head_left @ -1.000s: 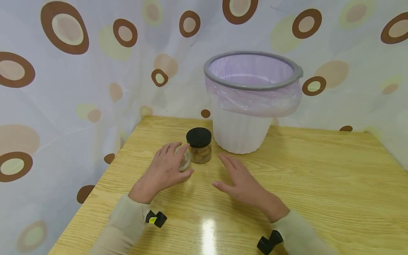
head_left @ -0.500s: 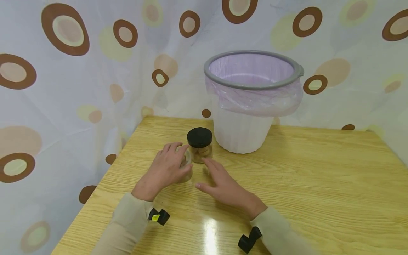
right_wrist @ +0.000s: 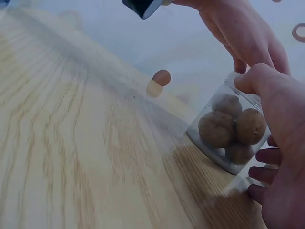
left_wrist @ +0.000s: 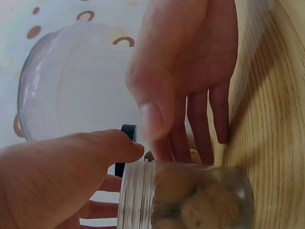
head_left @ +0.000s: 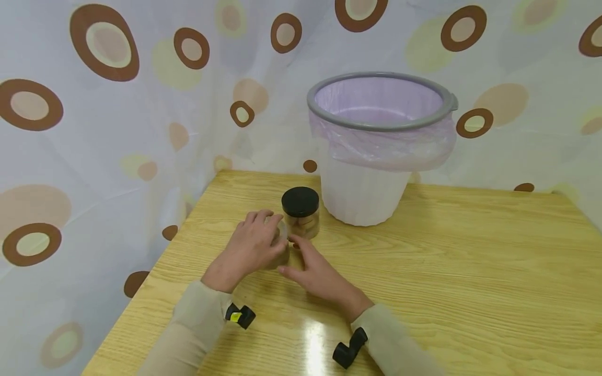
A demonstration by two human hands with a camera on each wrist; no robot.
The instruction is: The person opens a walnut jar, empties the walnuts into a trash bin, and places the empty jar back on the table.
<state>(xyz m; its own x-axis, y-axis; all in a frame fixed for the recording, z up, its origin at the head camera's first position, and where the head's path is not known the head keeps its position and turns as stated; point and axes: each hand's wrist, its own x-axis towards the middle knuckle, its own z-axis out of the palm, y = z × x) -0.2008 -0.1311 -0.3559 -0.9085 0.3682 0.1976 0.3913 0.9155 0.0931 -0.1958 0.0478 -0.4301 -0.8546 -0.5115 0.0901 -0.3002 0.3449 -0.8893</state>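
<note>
A clear lidless jar point(left_wrist: 136, 195) stands upright on the table, its threaded neck showing in the left wrist view. Several walnuts point(right_wrist: 217, 129) lie inside it. My left hand point(head_left: 249, 248) is over the jar from the left, thumb and fingers curved about its neck. From the right, my right hand point(head_left: 320, 274) comes close around the jar's side with fingers extended and thumb apart; whether it touches the glass is hard to tell. Just behind stands a second jar point(head_left: 301, 211) with a black lid and light brown pieces inside.
A white bin point(head_left: 362, 193) with a grey rim and a pale purple liner stands at the back, right of the black-lidded jar. Patterned cloth point(head_left: 263, 141) hangs behind and along the left. The wood table point(head_left: 447, 261) extends to the right.
My right hand has moved left, from beside the black-lidded jar to the lidless jar. My left hand has stayed at that jar.
</note>
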